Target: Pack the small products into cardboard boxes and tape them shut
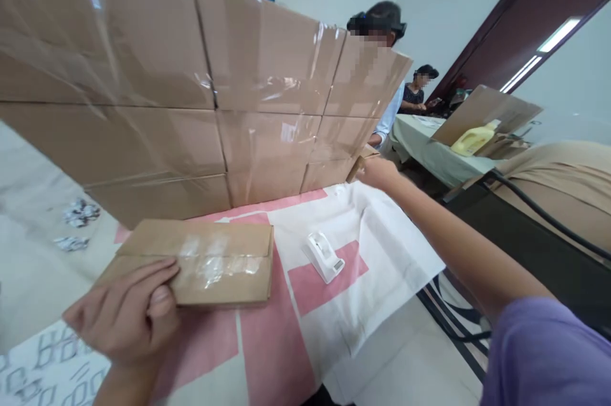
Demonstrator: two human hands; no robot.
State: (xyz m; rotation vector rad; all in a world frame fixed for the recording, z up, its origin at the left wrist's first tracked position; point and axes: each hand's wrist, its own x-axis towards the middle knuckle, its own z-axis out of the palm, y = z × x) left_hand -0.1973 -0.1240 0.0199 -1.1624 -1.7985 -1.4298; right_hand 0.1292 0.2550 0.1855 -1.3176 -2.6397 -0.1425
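Note:
A flat, closed cardboard box (224, 272) with clear tape across its top flaps lies on the pink and white cloth. My left hand (131, 310) grips its left end, fingers on top and thumb at the near edge. Out to the right, my right hand (377, 172) is closed at the lower right end of a tall cardboard wall (267, 151). A small brown piece shows at its fingers, but I cannot make out what it is. Between the hands, nearer the box, a small white tape dispenser (324, 256) lies on the cloth.
The taped cardboard wall stands across the table's far side. Crumpled paper (81, 212) lies at left. Behind the wall is a person (392, 107); another sits farther back near a table with a yellow bottle (475, 137). A dark chair (520, 234) stands at right.

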